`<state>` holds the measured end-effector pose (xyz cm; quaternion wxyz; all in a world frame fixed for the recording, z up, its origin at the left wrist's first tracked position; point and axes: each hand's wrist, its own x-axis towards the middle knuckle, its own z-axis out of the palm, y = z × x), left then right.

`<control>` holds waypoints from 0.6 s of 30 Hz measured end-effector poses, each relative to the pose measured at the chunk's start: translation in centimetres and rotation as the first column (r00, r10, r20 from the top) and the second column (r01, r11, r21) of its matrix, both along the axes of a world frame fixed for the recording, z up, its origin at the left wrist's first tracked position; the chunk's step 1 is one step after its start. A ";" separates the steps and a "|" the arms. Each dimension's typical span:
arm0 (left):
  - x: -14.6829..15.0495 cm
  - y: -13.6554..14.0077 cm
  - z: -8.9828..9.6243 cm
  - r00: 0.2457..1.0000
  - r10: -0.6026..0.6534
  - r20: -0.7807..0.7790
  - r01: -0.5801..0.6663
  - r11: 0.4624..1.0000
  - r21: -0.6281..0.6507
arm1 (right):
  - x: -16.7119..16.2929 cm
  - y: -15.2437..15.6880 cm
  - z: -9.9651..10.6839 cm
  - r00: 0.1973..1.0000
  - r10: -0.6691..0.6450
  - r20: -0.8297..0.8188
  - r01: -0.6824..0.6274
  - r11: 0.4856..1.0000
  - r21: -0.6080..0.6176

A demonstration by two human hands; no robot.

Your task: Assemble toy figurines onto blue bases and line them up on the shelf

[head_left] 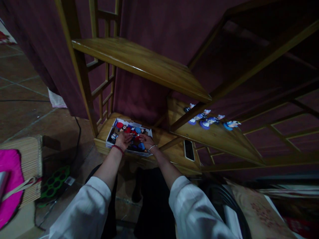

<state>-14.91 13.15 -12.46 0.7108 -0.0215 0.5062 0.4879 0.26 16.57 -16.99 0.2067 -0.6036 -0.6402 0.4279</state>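
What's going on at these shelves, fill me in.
A person has both bare hands in or just over an open box of small colourful figures on the low wooden shelf. The left hand is open, fingers stretched out; the right hand is beside it, though whether it grips a figure is hard to tell. Several figurines on blue bases stand on a higher shelf to the right, and a phone lies on the low one.

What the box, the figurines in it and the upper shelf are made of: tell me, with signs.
Box: probably cardboard, matte and pale, judging by its straight, thin walls.
Figurines: perhaps painted plastic or resin; bright, solid colours, but too small to settle.
Upper shelf: most likely varnished wood; grain streaks and a glossy front edge show.
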 end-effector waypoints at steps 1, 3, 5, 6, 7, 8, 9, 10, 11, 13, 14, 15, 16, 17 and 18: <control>0.0 0.0 0.0 1.000 0.003 0.000 -0.003 1.000 -0.004 | 0.0 0.0 0.0 1.000 0.002 0.010 -0.002 1.000 0.008; 0.0 0.1 -0.1 1.000 0.012 -0.004 -0.012 1.000 -0.011 | 0.2 0.2 0.2 0.994 0.015 0.108 -0.021 0.998 0.054; 0.1 0.2 -0.1 1.000 0.020 -0.012 -0.020 1.000 -0.014 | 0.6 0.4 0.8 0.953 0.021 0.301 -0.065 0.989 0.135; 0.1 0.2 -0.2 1.000 0.023 -0.015 -0.024 1.000 -0.015 | 0.7 0.5 1.2 0.940 0.005 0.341 -0.060 0.987 0.151; 0.1 0.3 -0.2 0.999 0.027 -0.019 -0.028 1.000 -0.014 | 0.9 0.6 1.6 0.926 0.002 0.379 -0.066 0.985 0.158; 0.1 0.3 -0.2 0.999 0.032 -0.022 -0.032 0.999 -0.013 | 1.0 0.7 2.0 0.870 0.023 0.493 -0.107 0.984 0.144; 0.2 0.3 -0.3 0.999 0.036 -0.025 -0.037 0.999 -0.011 | 1.0 0.8 2.3 0.853 0.041 0.520 -0.123 0.985 0.124; 0.2 0.3 -0.3 0.999 0.042 -0.028 -0.042 0.999 -0.009 | 1.1 0.9 2.6 0.832 0.068 0.550 -0.146 0.984 0.101; 0.2 0.3 -0.3 0.998 0.048 -0.031 -0.049 0.999 -0.006 | 1.0 1.0 2.8 0.811 0.094 0.578 -0.167 0.983 0.073; 0.2 0.3 -0.2 0.998 0.058 -0.034 -0.058 0.998 -0.001 | 0.9 1.1 3.0 0.782 0.143 0.607 -0.198 0.980 0.024; 0.2 0.2 -0.2 0.997 0.062 -0.035 -0.062 0.998 0.002 | 0.8 1.2 3.0 0.766 0.163 0.621 -0.211 0.978 0.003; 0.1 0.2 -0.2 0.997 0.064 -0.035 -0.064 0.998 0.005 | 0.7 1.2 3.0 0.753 0.182 0.633 -0.224 0.975 -0.014; 0.1 0.2 -0.2 0.997 0.065 -0.033 -0.065 0.998 0.010 | 0.6 1.3 2.9 0.741 0.199 0.641 -0.238 0.971 -0.025; 0.1 0.2 -0.2 0.997 0.065 -0.031 -0.065 0.998 0.014 | 0.5 1.3 2.9 0.732 0.214 0.647 -0.254 0.967 -0.032; 0.1 0.2 -0.2 0.998 0.065 -0.028 -0.064 0.998 0.018 | 0.5 1.4 2.8 0.726 0.227 0.649 -0.270 0.962 -0.034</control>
